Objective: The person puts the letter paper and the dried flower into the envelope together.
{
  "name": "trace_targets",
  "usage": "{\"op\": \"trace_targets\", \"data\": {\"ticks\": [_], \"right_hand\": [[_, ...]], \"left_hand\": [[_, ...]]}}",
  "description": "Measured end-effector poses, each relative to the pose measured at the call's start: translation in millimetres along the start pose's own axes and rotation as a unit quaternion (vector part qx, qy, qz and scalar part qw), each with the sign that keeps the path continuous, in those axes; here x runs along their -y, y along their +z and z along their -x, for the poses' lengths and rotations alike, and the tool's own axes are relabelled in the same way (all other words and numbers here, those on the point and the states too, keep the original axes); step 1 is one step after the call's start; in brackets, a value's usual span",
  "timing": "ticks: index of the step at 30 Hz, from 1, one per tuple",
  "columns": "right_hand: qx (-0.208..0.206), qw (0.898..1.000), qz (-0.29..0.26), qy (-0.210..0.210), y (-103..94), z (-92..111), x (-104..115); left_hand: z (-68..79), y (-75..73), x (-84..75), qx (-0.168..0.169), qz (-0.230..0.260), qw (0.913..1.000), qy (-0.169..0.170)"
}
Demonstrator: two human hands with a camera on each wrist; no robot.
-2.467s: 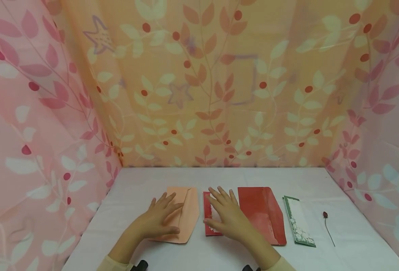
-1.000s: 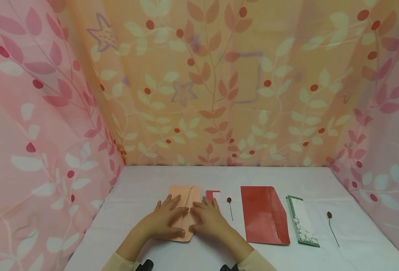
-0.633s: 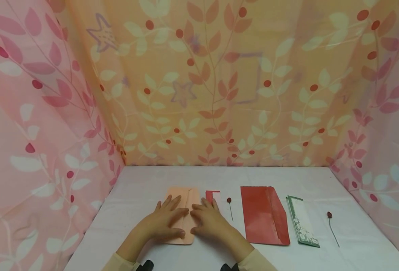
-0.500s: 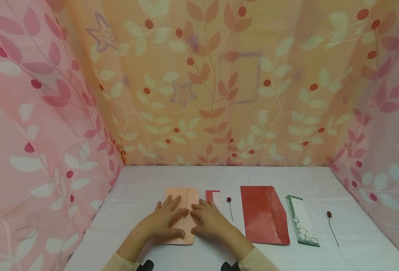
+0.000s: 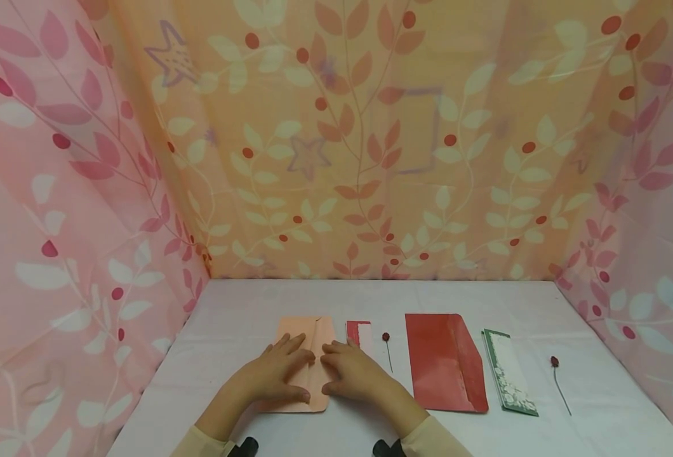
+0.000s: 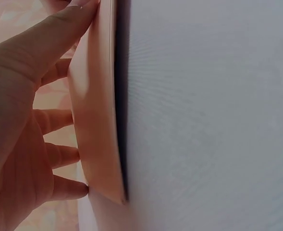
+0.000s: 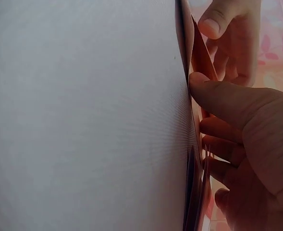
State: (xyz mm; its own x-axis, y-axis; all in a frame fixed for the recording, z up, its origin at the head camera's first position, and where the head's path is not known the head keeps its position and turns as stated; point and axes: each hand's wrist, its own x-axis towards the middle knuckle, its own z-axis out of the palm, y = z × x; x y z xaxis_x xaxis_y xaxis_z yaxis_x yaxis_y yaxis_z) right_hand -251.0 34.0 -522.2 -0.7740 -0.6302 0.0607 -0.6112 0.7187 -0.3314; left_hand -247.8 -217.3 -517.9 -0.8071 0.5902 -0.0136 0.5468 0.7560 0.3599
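A peach envelope [image 5: 320,374] lies on the white table, its flap side to the right. My left hand [image 5: 273,374] rests on it with fingers spread; the left wrist view shows that thumb and the fingertips touching the envelope [image 6: 95,120]. At its right edge my right hand [image 5: 356,374] touches it with thumb and fingertips, the fingers nearly straight. Beyond that hand lies a red-and-white card [image 5: 360,333], its near part hidden. A small dried rose [image 5: 386,346] on a thin stem lies just right of the card.
Further right lie a red envelope [image 5: 442,362], a green-bordered card [image 5: 508,371] and a second dried rose [image 5: 559,381]. A patterned orange curtain [image 5: 336,158] hangs behind the table [image 5: 245,298], with pink ones [image 5: 79,254] at the sides.
My right hand has moved left from over the red card to the peach envelope, uncovering the small rose. The envelope has turned slightly and lies straighter. My left hand stays on it.
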Motion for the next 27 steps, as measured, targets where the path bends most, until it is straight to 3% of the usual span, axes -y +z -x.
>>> {"op": "trace_targets", "data": {"ticks": [9,27], "right_hand": [[0.004,1.000,0.002,0.013,-1.2,0.4,1.5],[-0.006,1.000,0.008,0.002,1.9,-2.2,-4.3]], "left_hand": [[-0.5,-6.2,1.1,-0.016,0.009,0.9998,0.010],[2.6,-20.9,4.1,0.001,0.051,0.9987,0.010]]}}
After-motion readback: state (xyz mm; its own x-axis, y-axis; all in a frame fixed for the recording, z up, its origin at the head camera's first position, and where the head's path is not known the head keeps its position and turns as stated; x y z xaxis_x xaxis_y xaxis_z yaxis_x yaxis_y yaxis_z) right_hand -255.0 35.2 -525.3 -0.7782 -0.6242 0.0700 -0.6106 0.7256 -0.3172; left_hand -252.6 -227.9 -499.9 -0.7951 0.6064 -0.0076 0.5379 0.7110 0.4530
